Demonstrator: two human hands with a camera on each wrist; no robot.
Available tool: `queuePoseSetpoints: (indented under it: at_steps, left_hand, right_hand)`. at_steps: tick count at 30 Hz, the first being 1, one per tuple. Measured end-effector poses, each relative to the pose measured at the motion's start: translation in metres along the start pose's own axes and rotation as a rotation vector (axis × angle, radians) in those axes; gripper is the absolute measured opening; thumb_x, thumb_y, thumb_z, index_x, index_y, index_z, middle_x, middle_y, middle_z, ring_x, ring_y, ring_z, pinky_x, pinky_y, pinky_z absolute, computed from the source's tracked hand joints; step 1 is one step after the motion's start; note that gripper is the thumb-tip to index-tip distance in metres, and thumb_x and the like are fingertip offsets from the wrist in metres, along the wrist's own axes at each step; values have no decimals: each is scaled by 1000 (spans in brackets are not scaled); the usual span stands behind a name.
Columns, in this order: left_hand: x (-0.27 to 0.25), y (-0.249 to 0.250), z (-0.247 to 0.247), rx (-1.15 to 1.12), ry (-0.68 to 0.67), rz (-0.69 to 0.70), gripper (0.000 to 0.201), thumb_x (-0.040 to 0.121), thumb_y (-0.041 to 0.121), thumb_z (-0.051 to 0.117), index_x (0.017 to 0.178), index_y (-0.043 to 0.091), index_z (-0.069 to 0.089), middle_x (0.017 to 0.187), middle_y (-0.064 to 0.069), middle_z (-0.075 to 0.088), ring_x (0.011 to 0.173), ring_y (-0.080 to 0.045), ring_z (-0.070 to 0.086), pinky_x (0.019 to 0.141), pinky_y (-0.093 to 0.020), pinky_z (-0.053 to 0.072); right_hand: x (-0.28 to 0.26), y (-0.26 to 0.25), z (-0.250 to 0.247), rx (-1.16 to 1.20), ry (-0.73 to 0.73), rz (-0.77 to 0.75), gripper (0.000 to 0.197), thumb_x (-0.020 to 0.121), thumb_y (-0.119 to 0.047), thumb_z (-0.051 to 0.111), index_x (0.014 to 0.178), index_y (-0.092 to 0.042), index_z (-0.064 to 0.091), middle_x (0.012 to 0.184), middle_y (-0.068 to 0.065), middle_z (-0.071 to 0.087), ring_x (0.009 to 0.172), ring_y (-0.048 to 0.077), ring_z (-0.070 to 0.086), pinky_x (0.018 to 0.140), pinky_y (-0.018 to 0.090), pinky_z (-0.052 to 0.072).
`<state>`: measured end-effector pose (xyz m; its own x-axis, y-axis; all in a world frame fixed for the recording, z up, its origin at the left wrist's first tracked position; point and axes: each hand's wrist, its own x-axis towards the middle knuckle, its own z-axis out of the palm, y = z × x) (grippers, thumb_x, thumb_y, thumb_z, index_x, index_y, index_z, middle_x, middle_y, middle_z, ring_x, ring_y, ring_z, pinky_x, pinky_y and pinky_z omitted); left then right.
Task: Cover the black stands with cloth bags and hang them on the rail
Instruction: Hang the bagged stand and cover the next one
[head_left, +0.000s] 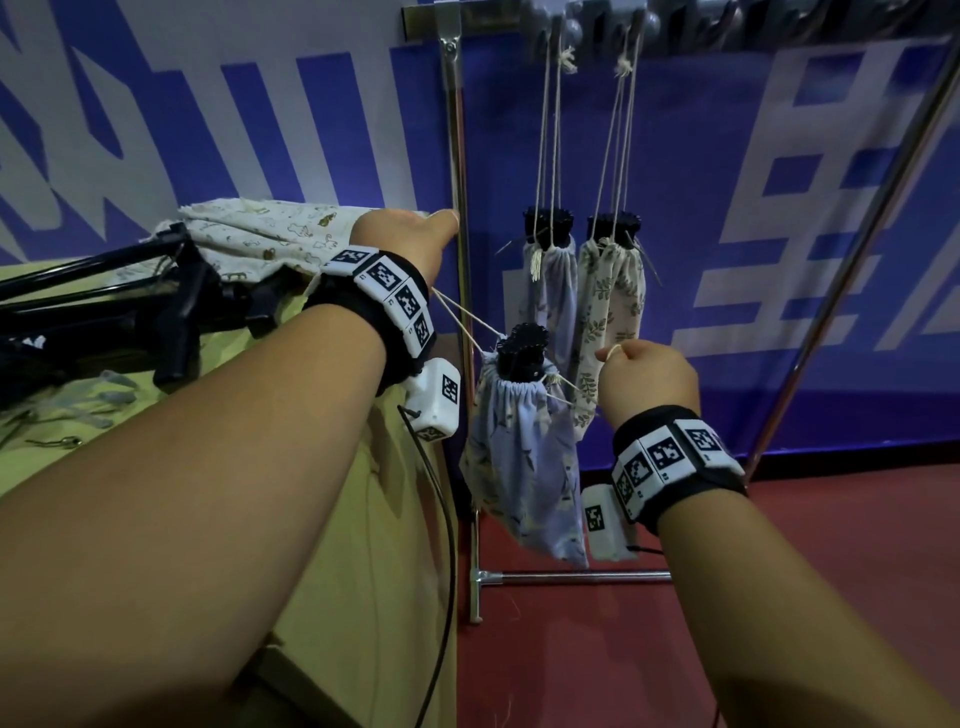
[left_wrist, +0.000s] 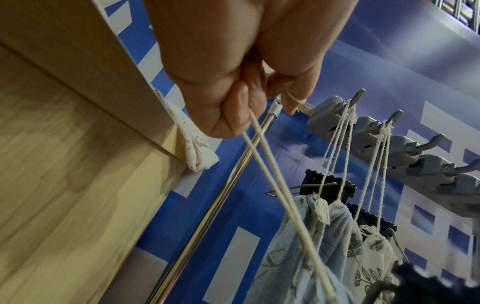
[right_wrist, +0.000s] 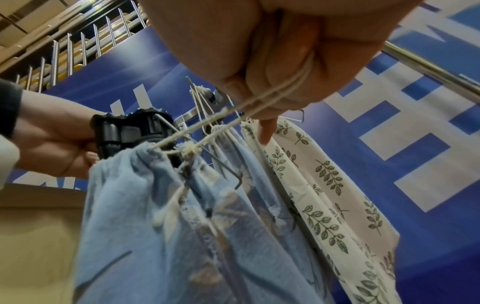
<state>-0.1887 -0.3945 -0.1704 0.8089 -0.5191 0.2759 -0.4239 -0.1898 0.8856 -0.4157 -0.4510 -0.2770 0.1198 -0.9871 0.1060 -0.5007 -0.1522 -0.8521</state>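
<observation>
A light blue cloth bag (head_left: 524, 457) covers a black stand whose knobbed top (head_left: 522, 345) sticks out of the gathered mouth. It hangs in the air between my hands by its cream drawstring (head_left: 467, 317). My left hand (head_left: 441, 221) grips two strands (left_wrist: 272, 174) up and to the left, next to the rack's upright pole. My right hand (head_left: 618, 356) grips the other loop (right_wrist: 272, 94) to the right of the bag (right_wrist: 182, 205). Two covered stands, one blue (head_left: 550, 280) and one leaf-printed (head_left: 613, 291), hang from grey hooks (left_wrist: 324, 111) on the rail (head_left: 571, 21).
To the left a yellow-wood table (head_left: 363, 519) carries bare black stands (head_left: 156, 291) and a printed cream bag (head_left: 260, 234). The chrome rack has an upright pole (head_left: 460, 156), a slanted pole (head_left: 857, 260) and a floor bar (head_left: 571, 576). Further hooks (left_wrist: 428, 160) along the rail hold nothing.
</observation>
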Motion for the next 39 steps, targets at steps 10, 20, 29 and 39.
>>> queuePoseSetpoints:
  at_steps: [10, 20, 29, 39]
  left_hand:
    - [-10, 8, -6, 53, 79, 27, 40, 64, 55, 62, 54, 17, 52, 54, -9, 53, 52, -25, 49, 60, -57, 59]
    - [-18, 8, 4, 18, -18, 119, 53, 77, 64, 70, 58, 19, 49, 52, -1, 42, 52, -20, 44, 56, -43, 56]
    - [-43, 14, 12, -57, -560, -4, 61, 88, 68, 67, 86, 9, 79, 75, -5, 76, 69, -19, 72, 82, -38, 60]
    - [-50, 8, 19, -8, -775, 21, 52, 90, 64, 67, 109, 17, 74, 89, 5, 77, 83, -9, 76, 92, -42, 62]
  right_hand:
    - [2, 2, -2, -74, 5, -53, 35, 102, -19, 45, 96, -16, 79, 93, 9, 74, 85, 32, 68, 79, 41, 61]
    - [5, -3, -8, 38, 18, -70, 35, 108, -26, 43, 103, -24, 78, 89, 3, 69, 76, 26, 67, 68, 35, 55]
    - [-4, -30, -16, 322, -21, -233, 45, 102, -62, 52, 89, -26, 76, 74, 11, 66, 74, 37, 68, 72, 57, 63]
    - [-5, -41, -14, 600, -289, -117, 23, 110, -27, 57, 114, -7, 69, 93, 9, 82, 77, 22, 79, 80, 45, 62]
